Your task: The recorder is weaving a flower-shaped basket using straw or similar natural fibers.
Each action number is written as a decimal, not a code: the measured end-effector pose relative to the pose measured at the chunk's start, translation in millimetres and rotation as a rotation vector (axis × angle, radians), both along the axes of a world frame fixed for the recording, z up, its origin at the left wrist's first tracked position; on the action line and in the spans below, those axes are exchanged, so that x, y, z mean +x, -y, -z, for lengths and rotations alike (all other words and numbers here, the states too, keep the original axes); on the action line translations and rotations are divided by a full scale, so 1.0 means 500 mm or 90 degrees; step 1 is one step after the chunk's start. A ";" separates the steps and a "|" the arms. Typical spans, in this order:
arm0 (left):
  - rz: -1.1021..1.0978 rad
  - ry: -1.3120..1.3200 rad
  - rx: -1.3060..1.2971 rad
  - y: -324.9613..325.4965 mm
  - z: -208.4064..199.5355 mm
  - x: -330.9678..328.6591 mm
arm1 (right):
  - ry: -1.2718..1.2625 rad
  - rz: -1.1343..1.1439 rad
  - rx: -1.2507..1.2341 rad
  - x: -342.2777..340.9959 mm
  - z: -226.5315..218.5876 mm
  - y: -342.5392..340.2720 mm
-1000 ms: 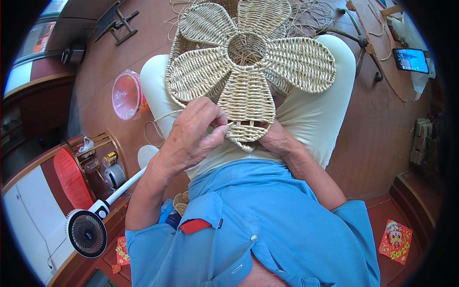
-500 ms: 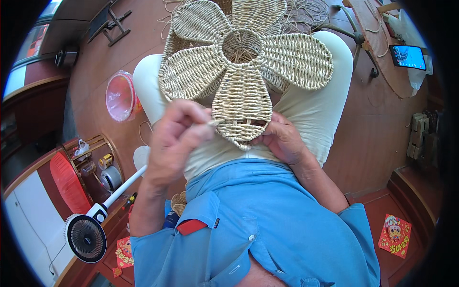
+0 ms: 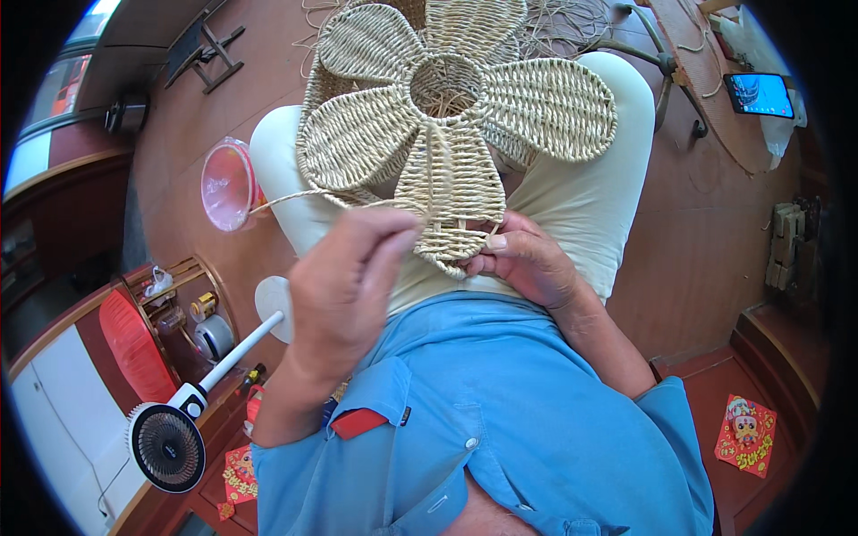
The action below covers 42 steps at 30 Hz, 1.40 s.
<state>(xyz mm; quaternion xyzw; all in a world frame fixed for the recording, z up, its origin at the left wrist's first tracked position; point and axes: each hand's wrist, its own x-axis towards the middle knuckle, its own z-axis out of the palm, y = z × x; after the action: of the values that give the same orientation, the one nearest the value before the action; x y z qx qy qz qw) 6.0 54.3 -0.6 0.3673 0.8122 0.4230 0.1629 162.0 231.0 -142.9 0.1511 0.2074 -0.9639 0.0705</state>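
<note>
A flower-shaped piece woven from pale straw cord [image 3: 447,170] rests on my lap, with a round opening in its middle and broad petals around it. The petal closest to me has a gap in its weave near the tip, where bare ribs show. My right hand [image 3: 527,259] grips this petal's lower right edge, thumb on top and fingers partly hidden beneath. Left of the petal, my left hand [image 3: 349,272] is closed in a pinch on a loose straw cord [image 3: 299,195]. The cord's blurred length passes over the petal, and another stretch trails left.
A pink plastic-lined bin [image 3: 228,183] stands on the floor at left. Nearer are a white fan [image 3: 167,447] and a rack of small items [image 3: 201,308]. A lit phone [image 3: 760,95] is at upper right, close to a chair base [image 3: 666,64]. Loose cord [image 3: 563,27] lies beyond the flower.
My left hand has moved slightly right and toward me, and a length of cord now stretches out from it. My right hand stays at the petal's edge, its thumb now more visible on top.
</note>
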 end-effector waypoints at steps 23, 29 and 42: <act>0.243 -0.314 -0.202 -0.027 0.054 0.015 | 0.008 0.019 -0.081 -0.001 0.015 0.005; 0.177 -0.299 -0.087 -0.040 0.077 0.010 | 0.027 0.036 0.004 -0.010 0.015 0.022; 0.118 -0.351 -0.108 -0.039 0.040 0.023 | 0.022 0.062 0.103 -0.001 0.018 0.027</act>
<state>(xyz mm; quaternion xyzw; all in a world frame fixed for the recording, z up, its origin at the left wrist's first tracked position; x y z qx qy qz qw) 17.5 73.7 -20.7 0.5258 0.8214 0.2209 0.0040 161.7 217.5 -152.0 0.1825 0.2756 -0.9437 0.0145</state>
